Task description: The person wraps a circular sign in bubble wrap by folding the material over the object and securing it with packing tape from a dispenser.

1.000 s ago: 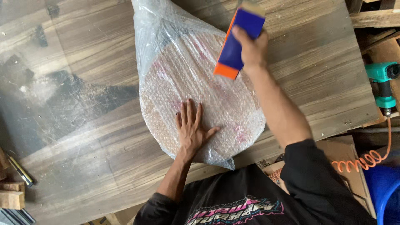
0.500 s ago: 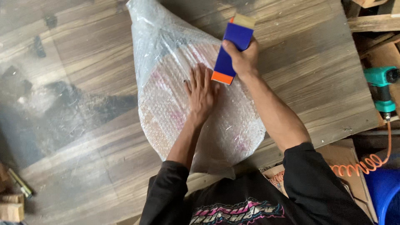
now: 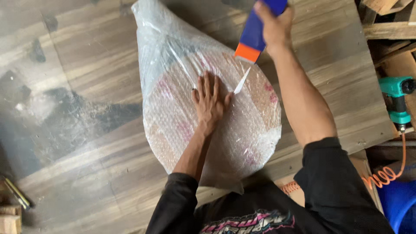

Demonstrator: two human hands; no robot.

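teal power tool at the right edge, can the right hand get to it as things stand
Probably not straight away: the right hand is gripping the blue and orange tape dispenser over the bubble-wrapped bundle. The teal power tool lies uncovered beside that arm, so the path looks free.

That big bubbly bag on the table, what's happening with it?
A person presses their left hand flat on a round thing wrapped in bubble wrap on a wooden table. Their right hand holds a blue and orange tape dispenser above it, with a strip of clear tape stretching down beside the left fingers.
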